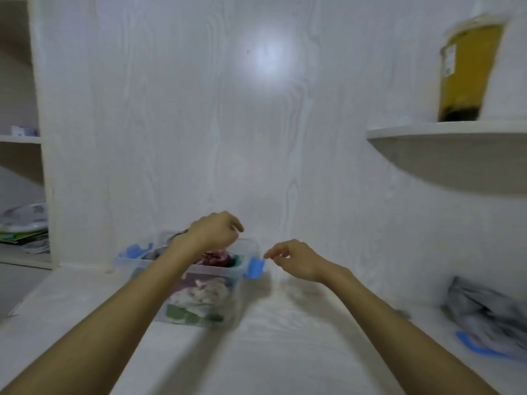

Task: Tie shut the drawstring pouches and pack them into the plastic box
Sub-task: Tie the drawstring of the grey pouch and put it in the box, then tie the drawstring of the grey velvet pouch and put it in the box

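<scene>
Two bare forearms come in from the bottom corners, slim and smooth, with no sleeves showing anywhere along them. The left hand [215, 230] and the right hand [296, 262] wear no gloves, and no rings, watch or bands show on fingers or wrists. The picture is slightly blurred, so fingernails cannot be made out
</scene>
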